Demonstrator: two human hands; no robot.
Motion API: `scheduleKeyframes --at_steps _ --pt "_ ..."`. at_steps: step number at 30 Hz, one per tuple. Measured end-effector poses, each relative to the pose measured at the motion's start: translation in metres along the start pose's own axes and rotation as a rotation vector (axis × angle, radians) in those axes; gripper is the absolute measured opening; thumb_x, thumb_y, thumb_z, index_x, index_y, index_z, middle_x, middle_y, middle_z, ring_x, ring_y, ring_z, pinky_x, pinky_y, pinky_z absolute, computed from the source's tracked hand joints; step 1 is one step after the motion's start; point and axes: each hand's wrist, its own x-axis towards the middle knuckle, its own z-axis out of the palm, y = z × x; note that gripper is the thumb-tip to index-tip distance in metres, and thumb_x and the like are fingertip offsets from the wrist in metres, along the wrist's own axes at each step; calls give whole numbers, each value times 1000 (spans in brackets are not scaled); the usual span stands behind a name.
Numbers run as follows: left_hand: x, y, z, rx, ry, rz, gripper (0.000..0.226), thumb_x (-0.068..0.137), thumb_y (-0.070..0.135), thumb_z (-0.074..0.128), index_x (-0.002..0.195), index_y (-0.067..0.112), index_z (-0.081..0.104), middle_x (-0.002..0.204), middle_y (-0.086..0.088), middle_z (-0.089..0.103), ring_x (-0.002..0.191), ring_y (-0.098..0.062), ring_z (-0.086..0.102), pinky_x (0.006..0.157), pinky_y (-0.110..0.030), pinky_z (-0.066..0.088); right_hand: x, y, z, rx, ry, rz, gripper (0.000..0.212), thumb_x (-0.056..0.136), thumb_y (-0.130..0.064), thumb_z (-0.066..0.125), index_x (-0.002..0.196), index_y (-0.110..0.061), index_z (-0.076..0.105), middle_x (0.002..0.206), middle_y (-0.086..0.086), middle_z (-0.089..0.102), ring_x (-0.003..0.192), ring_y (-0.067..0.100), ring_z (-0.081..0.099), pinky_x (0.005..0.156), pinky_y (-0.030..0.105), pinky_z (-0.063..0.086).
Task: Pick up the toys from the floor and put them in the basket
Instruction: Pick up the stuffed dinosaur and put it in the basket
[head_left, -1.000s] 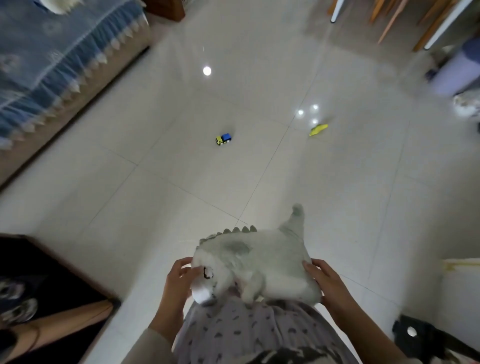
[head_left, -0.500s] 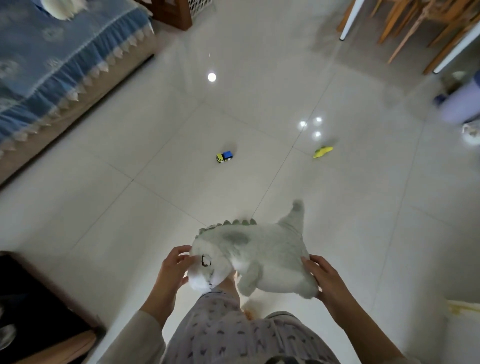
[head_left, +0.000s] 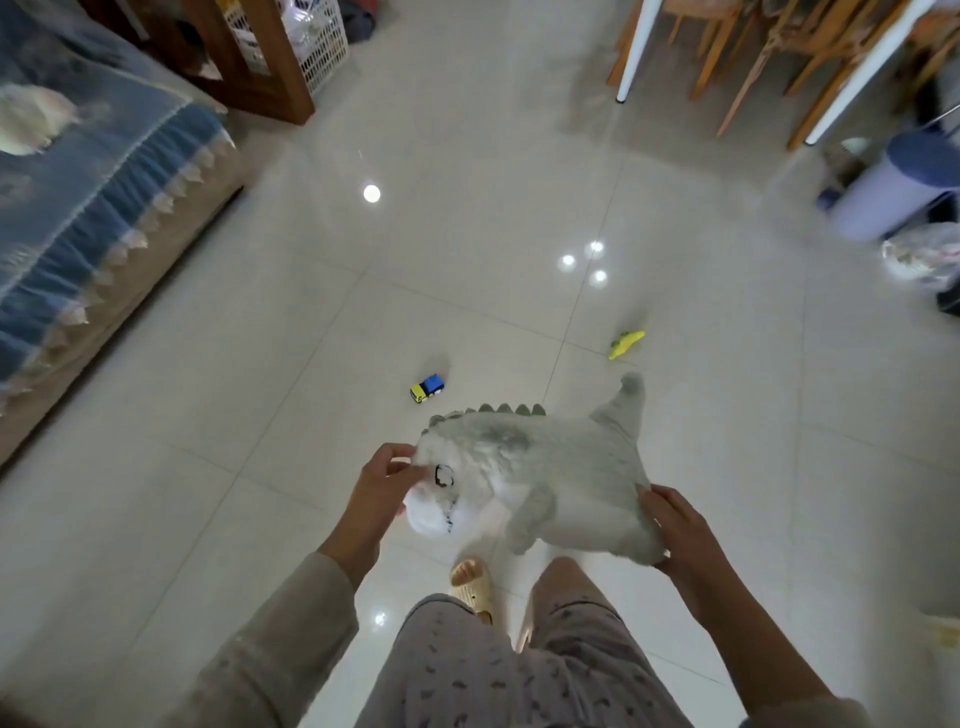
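Both hands hold the grey plush dinosaur (head_left: 540, 473) above the floor (head_left: 208, 467): left grip (head_left: 382, 480) closed on its head, right grip (head_left: 675, 530) on its rear. Beyond the dinosaur lie a toy truck (head_left: 427, 388) and a small yellow-green toy (head_left: 626, 344).

1. No readable writing, label, brand, number or sign anywhere in view.
2. The plush (head_left: 540, 478) has only a stitched eye and mouth on its face, no letters.
3. The toy truck (head_left: 427, 388), on the floor just beyond the plush, is plain blue and yellow, with no marking that can be made out.
4. The trousers (head_left: 519, 670), below the plush, carry a small repeated dark pattern, not text.
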Motion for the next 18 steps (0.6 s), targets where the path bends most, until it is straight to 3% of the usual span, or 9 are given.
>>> scheduleKeyframes --at_steps 6,12,15,18 --pt "54 47 29 -21 -16 -19 14 84 16 61 97 19 60 101 -9 61 96 -28 56 81 -37 44 54 -31 -9 83 50 65 18 91 -33 54 97 -19 63 106 6 64 95 26 62 59 30 53" --pt "110 85 60 -51 35 -80 7 85 13 58 90 18 59 101 -13 61 92 -28 55 78 -36 42 128 -84 -22 57 29 127 14 90 -31 56 90 -20 65 104 10 67 93 32 65 46 26 54" --pt "139 111 73 -81 74 -102 8 85 14 57 93 16 60 107 -17 63 100 -34 58 80 -38 44 172 -126 -26 -5 -29 120 18 89 -34 57 97 -19 64 107 10 66 95 30 64 52 29 55" --pt "167 136 84 -142 135 -107 7 86 14 56 92 16 60 109 -17 62 100 -34 58 81 -39 44 218 -175 -25 -62 -87 101 28 89 -33 58 106 -12 63 109 13 65 95 29 63 70 44 60"
